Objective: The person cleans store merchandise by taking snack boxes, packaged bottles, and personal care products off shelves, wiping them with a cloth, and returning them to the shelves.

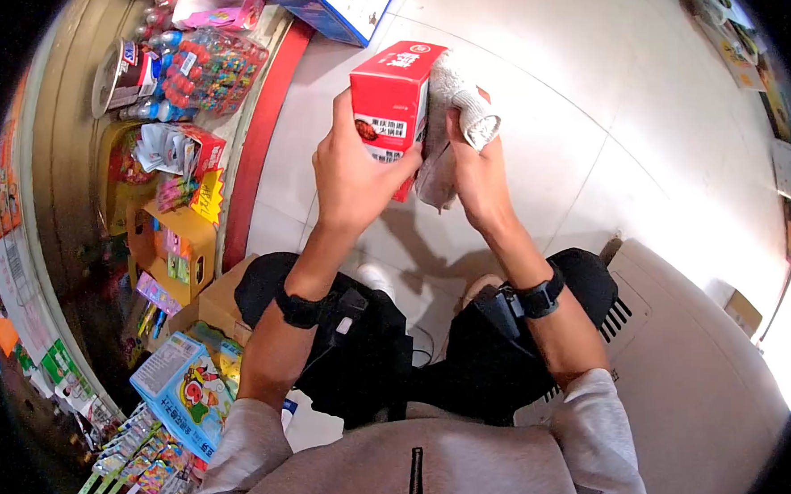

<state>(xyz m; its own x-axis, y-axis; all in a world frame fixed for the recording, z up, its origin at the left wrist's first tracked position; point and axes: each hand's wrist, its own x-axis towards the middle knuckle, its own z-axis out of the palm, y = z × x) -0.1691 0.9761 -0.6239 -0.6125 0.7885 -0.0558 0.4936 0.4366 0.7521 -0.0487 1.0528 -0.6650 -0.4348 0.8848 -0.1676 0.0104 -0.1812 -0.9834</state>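
My left hand (353, 169) grips a red box (393, 86) with white panels and Chinese lettering, thumb on the near side and fingers round its left face. Against the box's right side lies a whitish, greyish-stained cloth (457, 98), bunched and rolled at the top. My right hand (482, 171) is closed round this cloth, its thumb pressed on it. Box and cloth are held up above the tiled floor, in front of my knees. The far fingers of my right hand are partly hidden behind the cloth.
Shelves on the left carry bottles of colourful candy (212, 69), a yellow carton (176, 249) and a light-blue box (187, 384). A red shelf edge (267, 142) runs beside the floor. A blue carton (332, 7) stands ahead; a large white appliance (676, 351) is at right.
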